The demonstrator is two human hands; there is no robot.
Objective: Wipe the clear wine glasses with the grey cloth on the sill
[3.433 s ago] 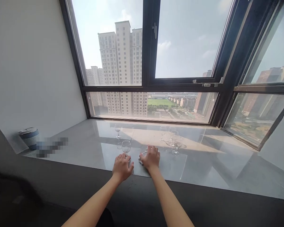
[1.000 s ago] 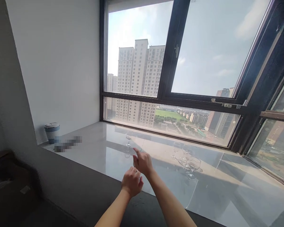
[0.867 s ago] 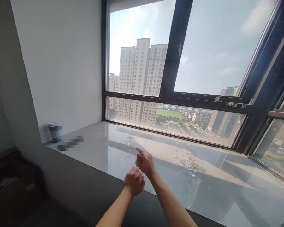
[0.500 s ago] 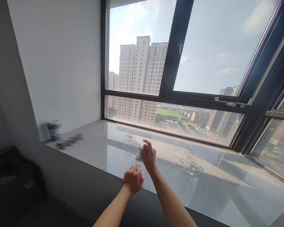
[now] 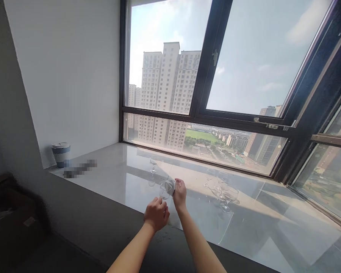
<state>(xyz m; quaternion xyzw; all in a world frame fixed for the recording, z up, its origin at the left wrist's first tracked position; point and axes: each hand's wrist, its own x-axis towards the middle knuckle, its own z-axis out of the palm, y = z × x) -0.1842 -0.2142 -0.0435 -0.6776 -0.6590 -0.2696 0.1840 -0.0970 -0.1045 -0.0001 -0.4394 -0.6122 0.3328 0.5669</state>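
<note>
My left hand [image 5: 157, 214] is closed around the lower part of a small clear stemmed glass [image 5: 163, 192], just above the sill's front edge. The fingers hide the glass's stem and foot. My right hand [image 5: 180, 194] pinches a pale grey-white cloth [image 5: 169, 185] against the right side of the bowl. Part of the cloth shows through the glass, and how far it reaches inside I cannot tell.
On the glossy windowsill [image 5: 108, 187], another stemmed glass [image 5: 153, 167] stands beyond my hands. Several clear glasses [image 5: 226, 196] cluster to the right. At the far left are a white-and-blue cup [image 5: 61, 155] and a pixelated object [image 5: 81, 169]. A dark-framed window [image 5: 156, 114] rises behind.
My right hand has come down slightly, and its raised fingers have curled in around the cloth. The cloth now spreads more across the glass. My left hand keeps its hold; the view has shifted slightly.
</note>
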